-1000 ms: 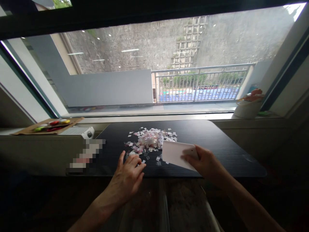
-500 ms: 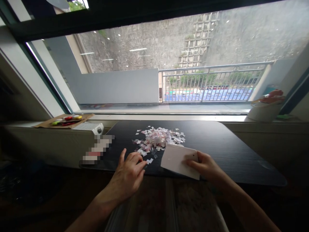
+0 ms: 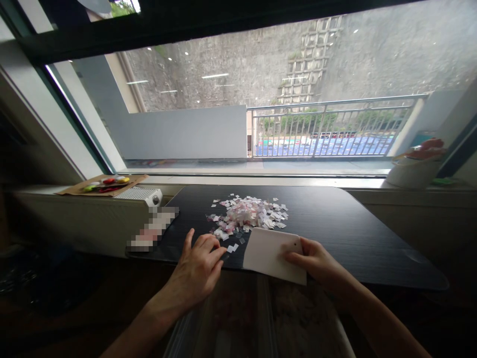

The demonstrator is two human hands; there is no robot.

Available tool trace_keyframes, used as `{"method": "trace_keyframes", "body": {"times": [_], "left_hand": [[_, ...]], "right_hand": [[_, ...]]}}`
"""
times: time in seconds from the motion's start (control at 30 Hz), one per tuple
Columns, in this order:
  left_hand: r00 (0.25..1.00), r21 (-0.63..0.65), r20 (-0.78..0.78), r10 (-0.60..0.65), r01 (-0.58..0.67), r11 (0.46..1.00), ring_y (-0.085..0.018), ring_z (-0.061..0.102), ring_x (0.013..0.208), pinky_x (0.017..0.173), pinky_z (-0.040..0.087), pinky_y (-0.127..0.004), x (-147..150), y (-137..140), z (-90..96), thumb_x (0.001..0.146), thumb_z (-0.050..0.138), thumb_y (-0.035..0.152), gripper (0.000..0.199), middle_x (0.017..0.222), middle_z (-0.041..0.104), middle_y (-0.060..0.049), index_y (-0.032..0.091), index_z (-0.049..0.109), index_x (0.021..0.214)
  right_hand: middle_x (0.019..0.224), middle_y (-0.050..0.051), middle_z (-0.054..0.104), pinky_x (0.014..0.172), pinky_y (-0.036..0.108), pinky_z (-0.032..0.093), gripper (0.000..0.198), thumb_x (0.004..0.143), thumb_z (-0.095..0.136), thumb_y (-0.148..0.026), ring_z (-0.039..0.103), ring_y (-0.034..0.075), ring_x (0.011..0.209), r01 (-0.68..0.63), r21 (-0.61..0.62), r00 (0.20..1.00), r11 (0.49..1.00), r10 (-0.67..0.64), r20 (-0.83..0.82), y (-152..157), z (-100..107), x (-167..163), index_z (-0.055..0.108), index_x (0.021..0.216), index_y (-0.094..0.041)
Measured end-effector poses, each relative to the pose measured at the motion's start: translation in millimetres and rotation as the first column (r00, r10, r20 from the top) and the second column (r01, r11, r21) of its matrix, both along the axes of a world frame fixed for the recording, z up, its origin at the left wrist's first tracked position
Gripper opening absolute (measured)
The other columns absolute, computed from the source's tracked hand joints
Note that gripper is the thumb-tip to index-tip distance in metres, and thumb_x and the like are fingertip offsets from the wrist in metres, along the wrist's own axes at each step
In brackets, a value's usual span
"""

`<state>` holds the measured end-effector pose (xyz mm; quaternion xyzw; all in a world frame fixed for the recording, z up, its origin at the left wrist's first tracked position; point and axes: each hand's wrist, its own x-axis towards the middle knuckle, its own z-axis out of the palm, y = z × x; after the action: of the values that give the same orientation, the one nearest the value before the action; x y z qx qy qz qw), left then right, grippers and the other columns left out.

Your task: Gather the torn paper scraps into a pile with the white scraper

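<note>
My left hand (image 3: 201,261) is at the table's front edge, thumb and forefinger pinched together beside a couple of loose white paper squares (image 3: 232,248). What lies between those fingertips is too small to make out; a faint, clear sliver shows there. My right hand (image 3: 313,258) grips a flat white card (image 3: 270,251) by its right end, thumb on top, close to a small round hole. The card's left part hangs over the table's front edge. Just beyond it spreads a heap of small white and pinkish paper squares (image 3: 248,211), with a few see-through ones at its near side.
The dark wood-grain table (image 3: 335,223) stands against a window sill (image 3: 261,181). To the left are a white heater-like box (image 3: 143,195), a piece of cardboard (image 3: 70,188) with colourful items, and a blurred-out object (image 3: 154,231). A white pot (image 3: 412,171) sits at the right.
The card in my right hand has come nearer to me and slightly left, away from the heap's edge. My left hand stays in nearly the same pinch and place.
</note>
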<state>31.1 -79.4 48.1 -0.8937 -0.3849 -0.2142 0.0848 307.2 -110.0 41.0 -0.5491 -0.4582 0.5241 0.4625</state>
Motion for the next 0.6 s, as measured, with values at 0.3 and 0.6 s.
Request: {"method": "trace_keyframes", "body": {"times": [0.3,0.6], "left_hand": [[0.999,0.003,0.007,0.041,-0.041,0.999,-0.022,0.052,0.105,0.106,0.018,-0.061,-9.9,-1.9,1.1,0.082,0.045,0.013,0.025,0.096,0.061,-0.004,0.022,0.061,0.099],[0.998,-0.007,0.015,0.067,-0.067,0.998,-0.022,0.052,0.105,0.105,0.020,-0.062,-19.1,-5.2,0.3,0.081,0.044,0.012,0.025,0.095,0.061,-0.005,0.021,0.061,0.098]], "right_hand": [[0.066,0.001,0.065,0.052,0.026,0.046,0.026,0.065,0.069,-0.037,0.058,0.016,0.057,-0.018,0.177,0.980,0.984,-0.019,0.200,5.7,8.3,-19.0,0.064,0.079,-0.016],[0.068,0.002,0.063,0.056,0.027,0.042,0.019,0.075,0.061,-0.035,0.055,0.016,0.062,-0.082,0.339,0.868,0.937,-0.100,0.486,24.9,6.2,-34.6,0.064,0.080,-0.017]]}}
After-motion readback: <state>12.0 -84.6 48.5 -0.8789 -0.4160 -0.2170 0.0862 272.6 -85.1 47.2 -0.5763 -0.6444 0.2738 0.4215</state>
